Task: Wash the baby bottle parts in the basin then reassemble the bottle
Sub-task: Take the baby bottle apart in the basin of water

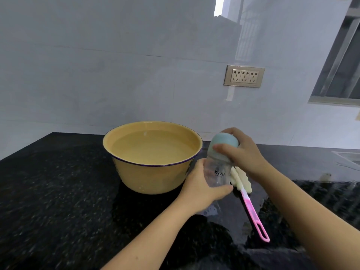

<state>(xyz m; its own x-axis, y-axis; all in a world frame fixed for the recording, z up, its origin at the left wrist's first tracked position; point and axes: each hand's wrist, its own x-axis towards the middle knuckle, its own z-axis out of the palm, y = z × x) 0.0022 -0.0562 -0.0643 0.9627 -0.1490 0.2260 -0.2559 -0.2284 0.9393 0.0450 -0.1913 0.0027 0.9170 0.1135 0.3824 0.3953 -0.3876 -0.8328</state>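
A clear baby bottle (219,172) with dark lettering is held upright just right of the basin. My left hand (202,189) grips its lower body. A pale blue cap (224,142) sits on top, and my right hand (240,151) is curled round that cap from the right. The yellow enamel basin (136,172) with a dark blue rim holds water and stands on the black counter. A bottle brush with a pink handle (253,213) and a cream sponge head (242,182) lies on the counter behind and below the bottle.
The speckled black counter (58,201) runs left and forward of the basin. A wall socket (244,76) sits on the grey wall above. A window frame (339,71) is at the far right, with a sink edge (346,155) below it.
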